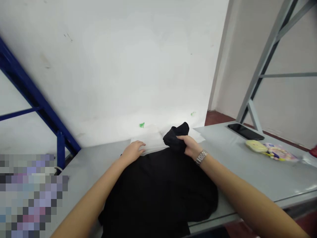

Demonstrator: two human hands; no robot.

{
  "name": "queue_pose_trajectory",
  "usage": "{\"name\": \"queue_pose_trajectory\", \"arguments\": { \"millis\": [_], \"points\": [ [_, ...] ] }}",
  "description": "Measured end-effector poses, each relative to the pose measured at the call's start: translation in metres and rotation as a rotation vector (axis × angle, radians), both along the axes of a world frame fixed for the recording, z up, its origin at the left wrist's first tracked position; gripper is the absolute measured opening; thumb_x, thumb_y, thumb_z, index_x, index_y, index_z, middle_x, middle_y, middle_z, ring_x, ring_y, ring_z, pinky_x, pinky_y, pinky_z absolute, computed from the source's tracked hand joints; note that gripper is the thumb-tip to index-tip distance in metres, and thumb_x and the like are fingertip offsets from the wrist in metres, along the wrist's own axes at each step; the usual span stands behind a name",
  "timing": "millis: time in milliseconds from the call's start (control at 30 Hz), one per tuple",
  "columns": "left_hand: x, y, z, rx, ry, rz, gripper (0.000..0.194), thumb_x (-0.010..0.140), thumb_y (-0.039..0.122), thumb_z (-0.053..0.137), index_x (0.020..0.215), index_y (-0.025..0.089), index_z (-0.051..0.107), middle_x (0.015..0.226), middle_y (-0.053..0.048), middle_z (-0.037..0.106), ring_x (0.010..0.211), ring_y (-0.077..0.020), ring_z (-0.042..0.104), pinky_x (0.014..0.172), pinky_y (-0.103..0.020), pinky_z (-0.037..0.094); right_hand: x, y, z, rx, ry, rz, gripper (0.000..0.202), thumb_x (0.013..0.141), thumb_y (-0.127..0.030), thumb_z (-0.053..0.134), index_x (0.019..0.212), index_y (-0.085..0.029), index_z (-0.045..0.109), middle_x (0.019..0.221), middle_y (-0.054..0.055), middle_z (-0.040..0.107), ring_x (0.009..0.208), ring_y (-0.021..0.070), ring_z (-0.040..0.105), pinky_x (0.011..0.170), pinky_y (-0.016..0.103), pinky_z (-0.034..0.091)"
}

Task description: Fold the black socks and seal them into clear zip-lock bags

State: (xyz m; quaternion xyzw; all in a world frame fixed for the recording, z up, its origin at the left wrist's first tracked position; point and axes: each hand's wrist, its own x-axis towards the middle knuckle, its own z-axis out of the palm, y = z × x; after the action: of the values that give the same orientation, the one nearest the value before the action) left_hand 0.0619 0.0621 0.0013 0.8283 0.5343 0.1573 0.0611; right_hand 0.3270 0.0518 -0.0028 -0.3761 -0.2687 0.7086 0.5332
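A black garment (pixel 153 191) lies spread over the grey table, its lower part reaching past the front edge. My right hand (pixel 189 144), with a metal band at the wrist, grips a bunched fold of the black cloth and lifts it above the rest. Over at the garment's far left edge, my left hand (pixel 133 150) rests with fingers spread, touching the cloth and the white sheets beside it. Those thin white sheets (pixel 150 140) lie behind the garment, against the wall. What part of the garment is raised I cannot tell.
On the right of the grey table (pixel 230 158) lie a black phone (pixel 245 131), a yellow case (pixel 256 146) and a colourful packet (pixel 279 152). A blue metal frame (pixel 44 105) stands at left, a grey one (pixel 262 59) at right. The white wall (pixel 123 66) closes off the back.
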Motion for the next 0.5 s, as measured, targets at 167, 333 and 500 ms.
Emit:
{"name": "queue_pose_trajectory", "arguments": {
  "millis": [167, 333, 500],
  "points": [
    [-0.009, 0.017, -0.011, 0.042, 0.104, 0.057, 0.02, 0.077, 0.019, 0.055, 0.093, 0.018, 0.068, 0.103, -0.009, 0.068, 0.097, -0.0257, 0.062, 0.084, -0.034, 0.045, 0.004, 0.005, -0.001, 0.007, -0.001, 0.051, 0.01, 0.077, -0.008, 0.051, 0.076, -0.012, 0.06, 0.061, 0.004, 0.065, 0.055, 0.0141, 0.063, 0.057, 0.025, 0.054],
    [0.008, -0.004, 0.002, 0.172, 0.126, 0.084, 0.019, 0.085, 0.019, 0.045, 0.079, 0.019, 0.064, 0.084, -0.007, 0.065, 0.083, -0.0209, 0.061, 0.072, -0.029, 0.043, -0.012, -0.01, 0.002, 0.114, 0.004, 0.156, 0.014, 0.07, -0.005, 0.053, 0.078, -0.015, 0.06, 0.058, 0.0, 0.063, 0.051, 0.0124, 0.06, 0.052, 0.023, 0.05],
    [0.047, -0.036, 0.028, 0.333, 0.022, 0.124, 0.026, 0.092, 0.028, 0.034, 0.076, 0.02, 0.053, 0.079, -0.003, 0.054, 0.072, -0.0175, 0.054, 0.064, -0.028, 0.042, -0.028, -0.023, -0.002, 0.157, -0.026, 0.29, 0.016, 0.062, -0.007, 0.057, 0.075, -0.015, 0.059, 0.052, -0.003, 0.059, 0.046, 0.0118, 0.056, 0.048, 0.023, 0.046]
  ]
}}
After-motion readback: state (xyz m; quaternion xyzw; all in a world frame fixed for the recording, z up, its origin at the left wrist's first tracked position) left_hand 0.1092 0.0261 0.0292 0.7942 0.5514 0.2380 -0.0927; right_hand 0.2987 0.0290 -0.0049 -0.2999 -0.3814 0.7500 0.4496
